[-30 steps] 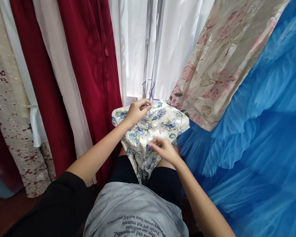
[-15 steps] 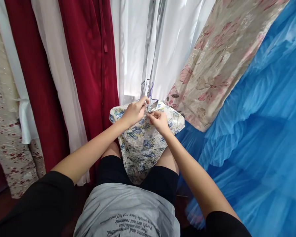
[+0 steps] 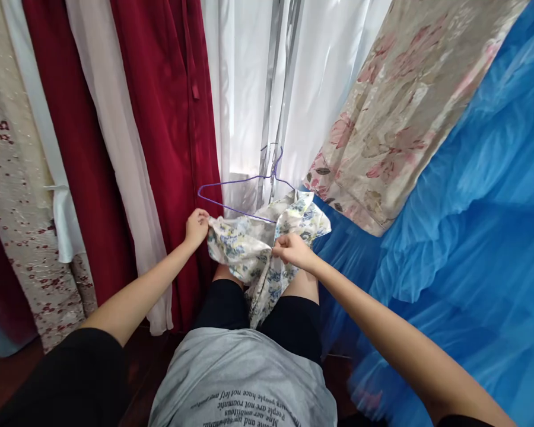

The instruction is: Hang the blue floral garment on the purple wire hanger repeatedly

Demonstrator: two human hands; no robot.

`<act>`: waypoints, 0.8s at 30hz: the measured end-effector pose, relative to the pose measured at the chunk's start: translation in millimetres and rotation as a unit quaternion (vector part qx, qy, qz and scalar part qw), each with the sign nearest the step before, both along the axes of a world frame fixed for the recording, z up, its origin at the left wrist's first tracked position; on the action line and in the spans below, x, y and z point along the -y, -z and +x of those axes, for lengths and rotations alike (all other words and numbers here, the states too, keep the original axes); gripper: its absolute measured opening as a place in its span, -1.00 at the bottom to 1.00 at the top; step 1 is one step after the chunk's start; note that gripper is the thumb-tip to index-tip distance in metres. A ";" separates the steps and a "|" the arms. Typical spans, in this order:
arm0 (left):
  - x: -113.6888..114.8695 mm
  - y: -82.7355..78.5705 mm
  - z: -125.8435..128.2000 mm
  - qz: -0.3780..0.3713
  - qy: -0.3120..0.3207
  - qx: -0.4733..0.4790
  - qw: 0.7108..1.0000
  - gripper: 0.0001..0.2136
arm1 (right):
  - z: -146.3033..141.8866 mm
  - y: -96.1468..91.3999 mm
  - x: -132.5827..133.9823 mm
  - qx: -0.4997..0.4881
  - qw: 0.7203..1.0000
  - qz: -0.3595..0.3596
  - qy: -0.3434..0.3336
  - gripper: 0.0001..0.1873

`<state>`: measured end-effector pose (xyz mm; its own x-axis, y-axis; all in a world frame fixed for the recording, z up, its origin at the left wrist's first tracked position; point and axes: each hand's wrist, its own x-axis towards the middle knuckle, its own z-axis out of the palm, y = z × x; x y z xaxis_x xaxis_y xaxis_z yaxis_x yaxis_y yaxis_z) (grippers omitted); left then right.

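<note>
A white shirt with blue and yellow flowers (image 3: pixel 238 246) hangs half off a purple wire hanger (image 3: pixel 235 207) above my knees. The hanger's left arm is bare, while the right shoulder of the shirt still covers the other arm. My left hand (image 3: pixel 197 228) is closed on the shirt's left edge and stretches it out sideways. With my right hand (image 3: pixel 291 250) I pinch the cloth near the front opening, just below the hanger's lower bar. The hanger's hook stands upright in front of the grey vertical strips (image 3: pixel 278 89).
Dark red cloth (image 3: pixel 169 118) and pale sheer cloth (image 3: pixel 111 118) hang at the left, beside a flower-embroidered garment (image 3: pixel 40 261). A beige floral garment (image 3: pixel 382 136) and a large blue tulle dress (image 3: pixel 485 267) crowd the right side. White curtains (image 3: pixel 244 77) hang behind.
The shirt's left side has come off the hanger, baring its arm. My left hand has moved left and down with the cloth; my right hand has moved slightly down.
</note>
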<state>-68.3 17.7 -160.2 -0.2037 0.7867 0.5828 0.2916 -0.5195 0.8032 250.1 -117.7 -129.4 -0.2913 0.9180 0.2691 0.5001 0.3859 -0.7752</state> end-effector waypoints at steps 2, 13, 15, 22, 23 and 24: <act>15.6 20.7 5.6 -0.022 0.056 -0.030 0.998 -0.93 | 7.9 7.4 7.6 0.080 0.996 0.029 0.002 -0.72; 125.9 -40.8 126.2 0.111 0.328 -0.140 0.928 -0.88 | -10.6 -0.5 46.4 0.137 0.987 0.067 -0.044 -0.55; 141.7 -54.7 142.3 0.129 0.361 -0.149 0.912 -0.89 | -18.8 1.6 49.3 0.048 0.995 0.053 -0.072 -0.55; 138.4 -26.5 156.1 -0.105 0.551 -0.169 0.811 -0.49 | -8.7 1.7 76.4 -0.156 0.969 -0.158 -0.105 -0.54; 139.0 -13.5 155.6 -0.150 0.555 -0.167 0.801 -0.42 | -4.6 -3.3 83.1 -0.160 0.963 -0.178 -0.125 -0.57; 141.9 -0.7 154.4 -0.186 0.550 -0.160 0.798 -0.36 | -0.5 -9.1 89.3 -0.156 0.958 -0.192 -0.142 -0.59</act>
